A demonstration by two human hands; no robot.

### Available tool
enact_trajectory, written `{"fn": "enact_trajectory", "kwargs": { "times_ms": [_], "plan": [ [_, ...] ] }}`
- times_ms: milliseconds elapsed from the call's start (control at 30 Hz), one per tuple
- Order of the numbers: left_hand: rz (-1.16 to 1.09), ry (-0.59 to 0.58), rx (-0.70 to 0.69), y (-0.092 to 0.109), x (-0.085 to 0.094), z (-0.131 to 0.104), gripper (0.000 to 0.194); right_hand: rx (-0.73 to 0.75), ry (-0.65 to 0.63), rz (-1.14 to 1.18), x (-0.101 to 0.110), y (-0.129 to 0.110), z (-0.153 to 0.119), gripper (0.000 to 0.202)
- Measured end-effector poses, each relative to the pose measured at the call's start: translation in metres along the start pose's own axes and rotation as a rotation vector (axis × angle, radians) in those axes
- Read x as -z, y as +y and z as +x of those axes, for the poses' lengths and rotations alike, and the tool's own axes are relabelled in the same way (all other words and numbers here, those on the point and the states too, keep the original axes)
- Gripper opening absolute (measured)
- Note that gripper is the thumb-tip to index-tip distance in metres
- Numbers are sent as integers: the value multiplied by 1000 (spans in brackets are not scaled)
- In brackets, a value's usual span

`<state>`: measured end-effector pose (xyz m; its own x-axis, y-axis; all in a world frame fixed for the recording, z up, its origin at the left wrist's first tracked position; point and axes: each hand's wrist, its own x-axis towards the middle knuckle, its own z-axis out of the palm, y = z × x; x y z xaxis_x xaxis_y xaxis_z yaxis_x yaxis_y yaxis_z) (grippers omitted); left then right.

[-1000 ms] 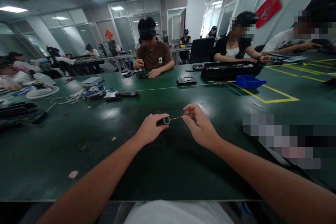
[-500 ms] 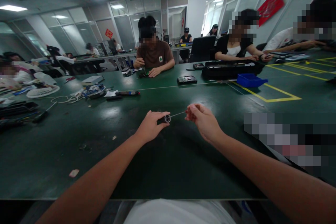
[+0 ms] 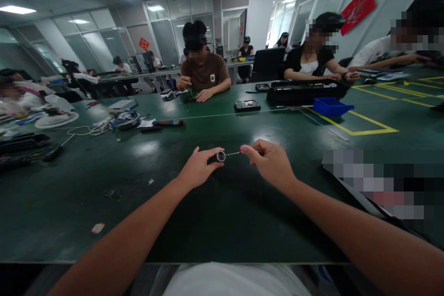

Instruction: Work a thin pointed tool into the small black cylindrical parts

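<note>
I log one blue bin (image 3: 331, 107), contents indiscernible; left hand (image 3: 197, 167) gripping tube (image 3: 213, 159), right hand (image 3: 273, 160) grasping screwdriver (image 3: 240, 152), shaft at tube's end.

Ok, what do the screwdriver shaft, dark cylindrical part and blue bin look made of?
Screwdriver shaft: likely polished steel, bright and silvery.
Dark cylindrical part: probably matte plastic, being dull black; its pale end ring could be metal or plastic.
Blue bin: seemingly moulded plastic, evenly coloured with satin walls.

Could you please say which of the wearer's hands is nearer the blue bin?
Right: the right hand is left of and nearer the camera than the blue bin; the left hand is farther left.
</note>
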<state>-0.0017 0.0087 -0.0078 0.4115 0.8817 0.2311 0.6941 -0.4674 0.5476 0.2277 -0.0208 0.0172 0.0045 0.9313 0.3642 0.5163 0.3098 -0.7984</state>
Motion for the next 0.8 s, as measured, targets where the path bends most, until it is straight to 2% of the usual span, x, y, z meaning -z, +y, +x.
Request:
{"fn": "enact_trajectory", "kwargs": {
  "times_ms": [233, 333, 500, 600, 800],
  "plan": [
    [76, -10, -60, 1, 2, -1, 38, 176, -100, -25, -1, 0, -2, 14],
    [87, -8, -69, 2, 2, -1, 38, 168, -141, -62, 1, -1, -2, 18],
    [77, 7, -52, 4, 2, -2, 40, 93, -158, -111, 0, 0, 1, 40],
    [75, 9, -58, 2, 2, -2, 40, 102, -154, -104, -1, 1, 1, 32],
    [68, 41, -43, -1, 2, -1, 40, 176, -200, -97, -2, 2, -2, 30]
  ]
}}
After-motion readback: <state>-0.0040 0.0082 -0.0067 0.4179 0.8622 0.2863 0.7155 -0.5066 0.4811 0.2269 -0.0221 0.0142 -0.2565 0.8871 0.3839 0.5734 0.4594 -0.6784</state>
